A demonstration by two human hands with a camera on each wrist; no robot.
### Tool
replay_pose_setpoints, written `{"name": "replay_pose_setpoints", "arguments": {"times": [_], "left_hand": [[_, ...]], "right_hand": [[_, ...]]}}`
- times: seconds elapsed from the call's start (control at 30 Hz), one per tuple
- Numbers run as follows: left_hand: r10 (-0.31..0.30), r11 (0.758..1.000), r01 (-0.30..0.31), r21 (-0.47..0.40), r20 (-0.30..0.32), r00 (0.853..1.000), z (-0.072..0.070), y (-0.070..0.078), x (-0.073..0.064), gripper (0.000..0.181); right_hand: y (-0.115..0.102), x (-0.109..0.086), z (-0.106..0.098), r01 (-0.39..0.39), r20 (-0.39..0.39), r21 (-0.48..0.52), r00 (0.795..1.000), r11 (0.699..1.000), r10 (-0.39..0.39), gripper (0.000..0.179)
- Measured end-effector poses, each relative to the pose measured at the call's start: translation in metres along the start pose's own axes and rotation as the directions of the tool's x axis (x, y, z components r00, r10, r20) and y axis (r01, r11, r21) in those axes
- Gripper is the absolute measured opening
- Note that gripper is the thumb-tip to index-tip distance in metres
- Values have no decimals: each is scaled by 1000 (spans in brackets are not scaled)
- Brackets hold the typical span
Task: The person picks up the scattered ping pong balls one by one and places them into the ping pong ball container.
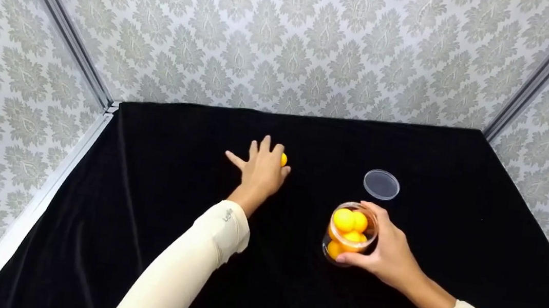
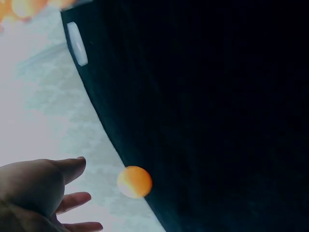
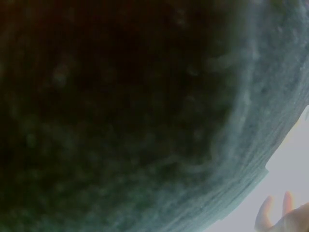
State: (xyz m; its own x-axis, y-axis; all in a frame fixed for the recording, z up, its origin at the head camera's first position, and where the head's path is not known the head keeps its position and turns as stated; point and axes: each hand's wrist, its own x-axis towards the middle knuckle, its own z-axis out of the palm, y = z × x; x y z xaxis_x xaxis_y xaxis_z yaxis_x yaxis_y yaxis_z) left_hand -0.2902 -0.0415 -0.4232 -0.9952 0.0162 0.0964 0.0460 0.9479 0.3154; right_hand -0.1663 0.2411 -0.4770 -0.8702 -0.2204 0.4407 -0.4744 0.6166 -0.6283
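Note:
Spread out over the far middle of the black cloth, my left hand (image 1: 261, 173) has its fingers extended. An orange ball (image 1: 283, 159) shows just past its right side, partly hidden by the fingers; in the left wrist view a gap separates the ball (image 2: 134, 181) from the thumb and fingertips. With thumb and fingers curled round its side, my right hand (image 1: 390, 250) grips a clear open jar (image 1: 373, 240) of several orange balls (image 1: 347, 229). The jar tilts slightly. A dark, blurred close surface fills most of the right wrist view, with fingertips at the lower right.
A clear round lid (image 1: 381, 185) lies on the black cloth (image 1: 289, 300) beyond the jar. Patterned wall panels (image 1: 292, 42) rise behind the cloth's far edge and along both sides, joined by grey corner posts (image 1: 536, 75).

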Motion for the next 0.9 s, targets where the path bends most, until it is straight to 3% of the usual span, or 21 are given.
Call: {"name": "replay_pose_setpoints", "arguments": {"times": [0.27,0.57,0.9], "left_hand": [[-106,994,106,16,30,994,13,-17,18,52],[-144,988,142,67,27,989,23,-22,32,53],[-151,988,149,43,47,987,30,-22,36,55]], "right_hand": [[1,1,1,5,3,14,1000,1000,-5,113],[0,0,0,5,-2,6,1000,1000,-5,114],[1,0,1,2,-1,4,1000,1000,-2,113]]}}
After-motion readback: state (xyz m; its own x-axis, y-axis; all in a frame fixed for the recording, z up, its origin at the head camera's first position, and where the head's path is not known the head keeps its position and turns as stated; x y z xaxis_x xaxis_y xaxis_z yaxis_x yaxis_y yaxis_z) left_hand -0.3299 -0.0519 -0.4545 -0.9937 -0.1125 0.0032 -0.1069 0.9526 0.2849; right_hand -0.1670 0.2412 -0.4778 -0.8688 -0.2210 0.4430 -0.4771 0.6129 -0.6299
